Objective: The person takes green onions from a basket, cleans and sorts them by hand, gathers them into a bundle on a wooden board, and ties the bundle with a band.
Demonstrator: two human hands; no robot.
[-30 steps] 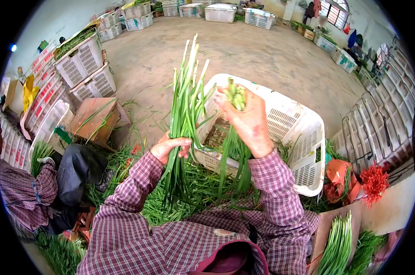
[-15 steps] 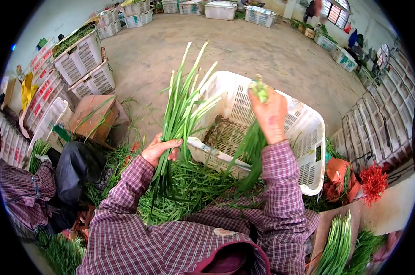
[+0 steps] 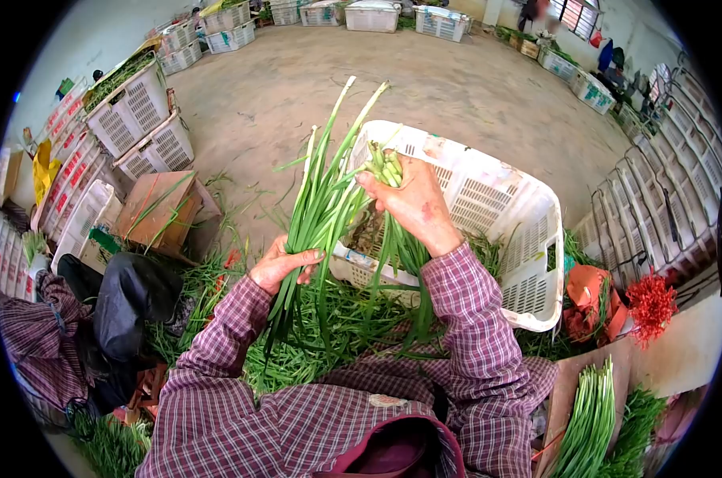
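My left hand is wrapped round a loose bunch of green stalks, their pale ends fanned upward and their leaves hanging down. Close to its right, my right hand grips a second bunch by its pale ends, with green leaves drooping below. The stalks of the left bunch reach across to the fingers of my right hand. Behind and below my right hand is a white slatted basket, with brown debris inside. Cut green leaves are heaped below both hands.
A cardboard box and stacked white crates are at the left, near a co-worker's dark-clad leg. At the right are a red bundle of ties, more stacked crates and a pile of trimmed stalks on a board.
My right hand has moved left with its bunch, away from the basket's middle and up to the left bunch. My left hand keeps its hold, slightly lower. The co-worker's arm at left has shifted.
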